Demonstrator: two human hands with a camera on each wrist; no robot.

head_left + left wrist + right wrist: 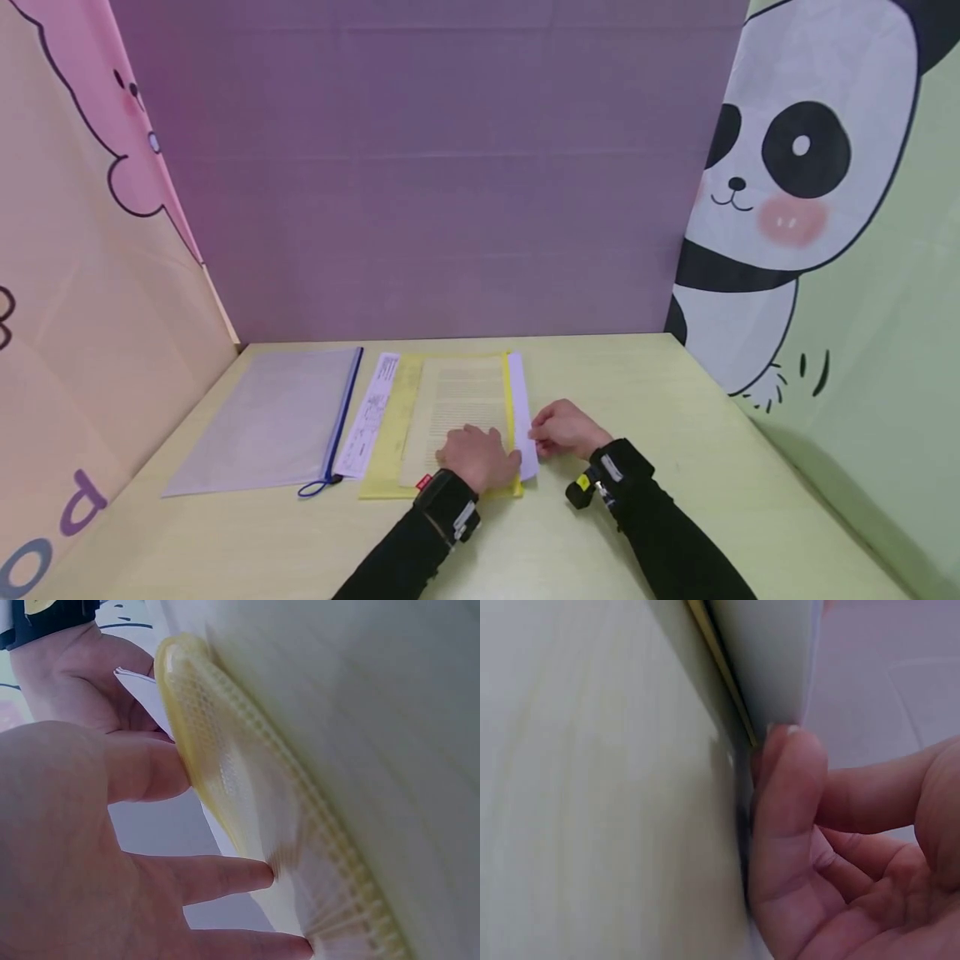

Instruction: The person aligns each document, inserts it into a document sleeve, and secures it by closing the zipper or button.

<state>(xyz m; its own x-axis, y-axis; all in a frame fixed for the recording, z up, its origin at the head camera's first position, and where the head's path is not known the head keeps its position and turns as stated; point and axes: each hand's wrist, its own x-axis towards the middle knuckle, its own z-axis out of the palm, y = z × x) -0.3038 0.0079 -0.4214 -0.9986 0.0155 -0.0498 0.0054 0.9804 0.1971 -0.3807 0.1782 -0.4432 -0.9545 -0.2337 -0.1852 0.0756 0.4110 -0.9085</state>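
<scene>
A yellow zip document pouch [386, 467] lies on the table, with a sheet of printed text [457, 400] showing in its middle. My left hand [476, 458] rests on the pouch's lower right part, and in the left wrist view its spread fingertips [247, 875] touch the mesh surface. White paper [522, 400] sticks out from beneath the pouch's right side. My right hand [568, 429] pinches the edge of this paper between thumb and fingers, as the right wrist view also shows. A printed white sheet [371, 408] extends past the pouch's left side; whether both are one sheet I cannot tell.
To the left lies a clear zip pouch [270, 417] with a blue zipper edge and a blue pull loop [313, 488]. A small red tag [423, 482] sits at the yellow pouch's lower edge. Cloth walls with cartoon prints enclose the table [675, 433].
</scene>
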